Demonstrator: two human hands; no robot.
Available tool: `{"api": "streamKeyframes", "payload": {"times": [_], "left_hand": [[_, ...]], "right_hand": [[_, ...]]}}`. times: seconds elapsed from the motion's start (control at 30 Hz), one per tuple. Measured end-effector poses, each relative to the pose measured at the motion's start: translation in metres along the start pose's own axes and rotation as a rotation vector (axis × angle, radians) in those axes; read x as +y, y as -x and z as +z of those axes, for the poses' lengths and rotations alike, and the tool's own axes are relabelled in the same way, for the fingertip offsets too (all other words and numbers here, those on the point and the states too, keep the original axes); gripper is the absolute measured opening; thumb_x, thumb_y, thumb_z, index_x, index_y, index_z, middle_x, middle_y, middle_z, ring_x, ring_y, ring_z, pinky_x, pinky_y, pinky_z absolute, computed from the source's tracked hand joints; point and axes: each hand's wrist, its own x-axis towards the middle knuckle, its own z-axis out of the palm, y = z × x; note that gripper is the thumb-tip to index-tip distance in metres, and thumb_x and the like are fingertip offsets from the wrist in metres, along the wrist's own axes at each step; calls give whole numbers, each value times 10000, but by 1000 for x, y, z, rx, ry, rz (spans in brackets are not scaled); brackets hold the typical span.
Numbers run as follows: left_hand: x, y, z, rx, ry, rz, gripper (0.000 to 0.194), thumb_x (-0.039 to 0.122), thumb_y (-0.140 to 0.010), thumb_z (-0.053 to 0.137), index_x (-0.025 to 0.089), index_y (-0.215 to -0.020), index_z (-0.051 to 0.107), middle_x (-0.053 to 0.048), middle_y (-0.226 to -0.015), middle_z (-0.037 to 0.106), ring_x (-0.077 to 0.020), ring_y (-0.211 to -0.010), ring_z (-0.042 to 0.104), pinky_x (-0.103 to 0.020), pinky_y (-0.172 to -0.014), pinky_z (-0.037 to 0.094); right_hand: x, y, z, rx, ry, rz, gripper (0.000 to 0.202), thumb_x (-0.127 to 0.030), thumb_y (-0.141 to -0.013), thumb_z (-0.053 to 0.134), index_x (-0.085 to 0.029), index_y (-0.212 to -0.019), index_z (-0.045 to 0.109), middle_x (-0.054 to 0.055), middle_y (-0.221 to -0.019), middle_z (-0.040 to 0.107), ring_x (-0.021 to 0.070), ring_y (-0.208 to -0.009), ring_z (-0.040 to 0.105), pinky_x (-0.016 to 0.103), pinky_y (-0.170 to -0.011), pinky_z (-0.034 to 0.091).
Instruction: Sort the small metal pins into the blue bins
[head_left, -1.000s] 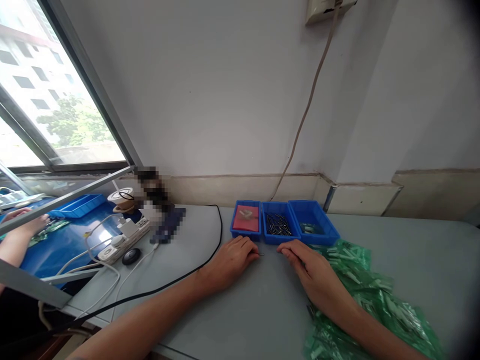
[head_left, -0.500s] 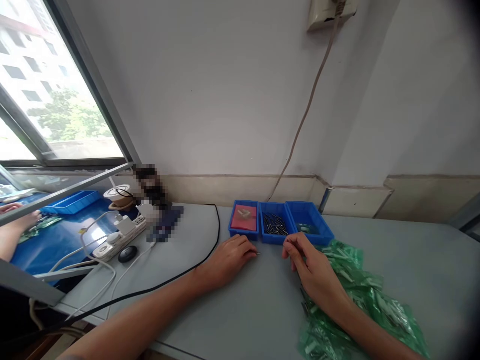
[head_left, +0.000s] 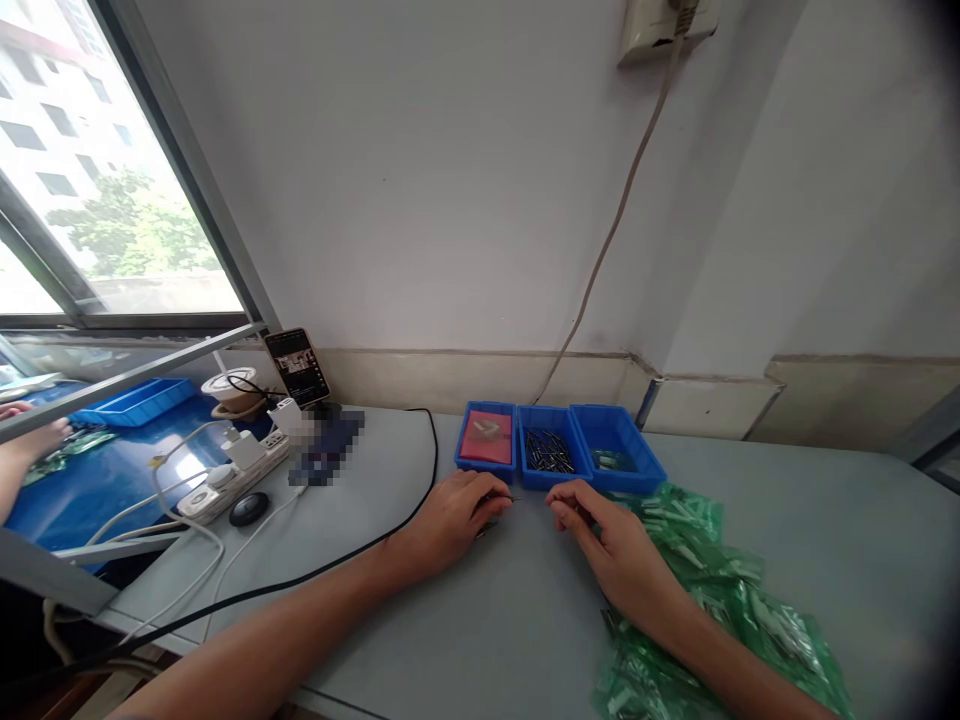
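Observation:
My left hand (head_left: 456, 515) is closed in a pinch on a small metal pin (head_left: 515, 498), whose tip sticks out to the right. Below those fingers another thin metal piece (head_left: 486, 529) shows at the palm. Facing it, my right hand (head_left: 604, 530) has thumb and fingertips pressed together; whatever they hold is too small to make out. Just behind the hands stand three blue bins: a left bin (head_left: 460, 452) with a pink sheet (head_left: 480, 450), a middle bin (head_left: 556, 482) of dark metal pins (head_left: 547, 450), and a right bin (head_left: 637, 455) with a few small pieces.
Green plastic bags (head_left: 720, 580) of small parts lie under and beside my right forearm. A black cable (head_left: 322, 572) crosses near my left arm. Further left are a mouse (head_left: 248, 509), a power strip (head_left: 232, 480) and a phone (head_left: 298, 368). Another person's hand (head_left: 37, 435) shows beyond the metal frame.
My right hand has moved left, closer to my left hand. My left fingers have lifted and turned slightly, and a thin metal piece now shows beneath them.

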Motion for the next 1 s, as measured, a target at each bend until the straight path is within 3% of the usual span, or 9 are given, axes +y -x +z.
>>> {"api": "streamKeyframes", "payload": {"times": [0.6, 0.73, 0.87, 1.0], "left_hand": [[1, 0, -1, 9, 90, -27, 193, 338, -1142, 514, 229, -1153, 673, 18, -945, 785, -154, -891, 695, -269, -868, 518], [3, 0, -3, -24, 98, -41, 210, 353, -1153, 481, 230, -1173, 651, 25, -937, 784, -133, -799, 693, -246, -802, 531], [6, 1, -6, -41, 54, 26, 221, 346, -1169, 434, 232, -1213, 619, 22, -965, 787, -111, -705, 675, -233, -759, 541], [8, 2, -7, 19, -19, 127, 241, 351, -1173, 420, 226, -1181, 625, -9, -985, 787, -132, -782, 704, -249, -798, 553]], "right_hand": [[0, 1, 0, -55, 34, 7, 215, -382, -1108, 434, -269, -1066, 612, 15, -898, 705, 228, -821, 662, 330, -776, 484], [0, 2, 0, -52, 48, -7, 242, -391, -1113, 438, -267, -1108, 645, 21, -899, 717, 231, -813, 673, 326, -764, 493], [-1, 3, 1, -51, 66, -17, 288, -394, -1118, 432, -289, -1252, 664, 12, -868, 717, 234, -790, 684, 325, -750, 515], [0, 4, 2, -42, 66, -28, 312, -408, -1123, 412, -311, -1284, 661, 7, -854, 705, 232, -772, 682, 325, -738, 524]]}}
